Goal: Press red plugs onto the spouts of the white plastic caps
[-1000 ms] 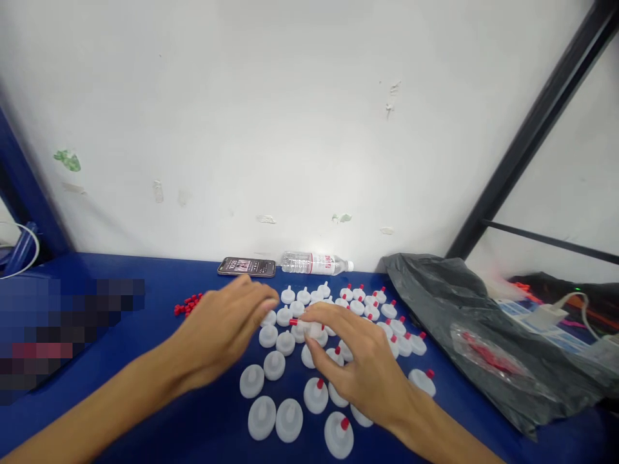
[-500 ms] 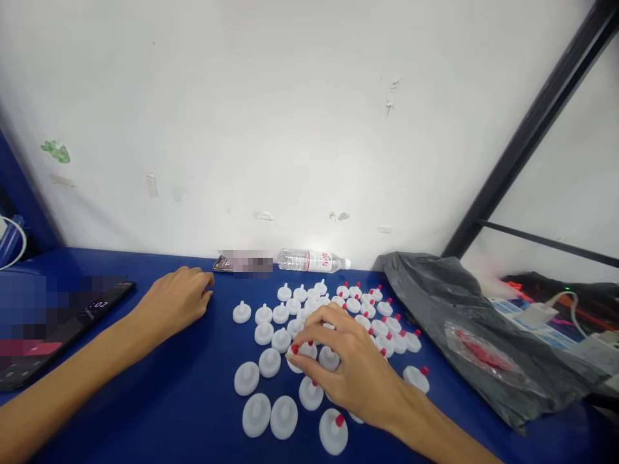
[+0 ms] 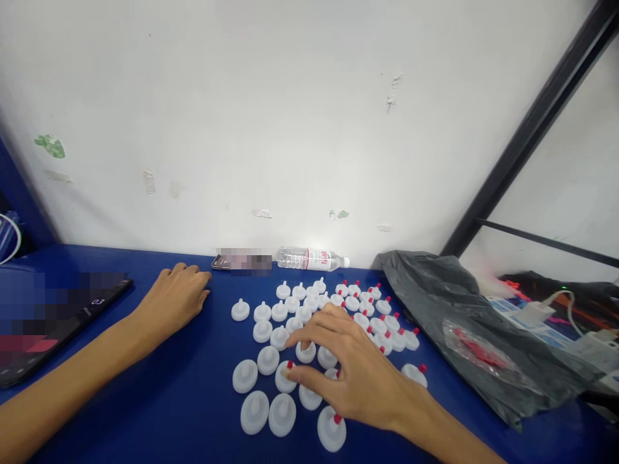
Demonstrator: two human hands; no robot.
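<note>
Several white round caps with nozzles (image 3: pixel 255 412) stand on the blue table (image 3: pixel 159 399); those at the left have bare nozzles, many at the right carry red tips (image 3: pixel 337 419). Over the middle of the group is my right hand (image 3: pixel 345 361), thumb and index finger apart. Its thumb is beside a red-tipped cap (image 3: pixel 285 377). Some caps are hidden beneath this hand. My left hand (image 3: pixel 181 293) rests on the table left of the caps, fingers loosely curled and partly hidden, with no object visible in it.
A clear bottle (image 3: pixel 309 259) and a phone (image 3: pixel 242 262) lie by the wall. At the left is a tablet (image 3: pixel 104 299). A dark grey bag (image 3: pixel 435 296) at the right bears a packet of red pieces (image 3: pixel 483 351). Behind it are cables and a charger.
My right thumb and index finger have parted, letting go of a red-tipped cap, which now stands slightly nearer and to the left. My left hand has stayed in place.
</note>
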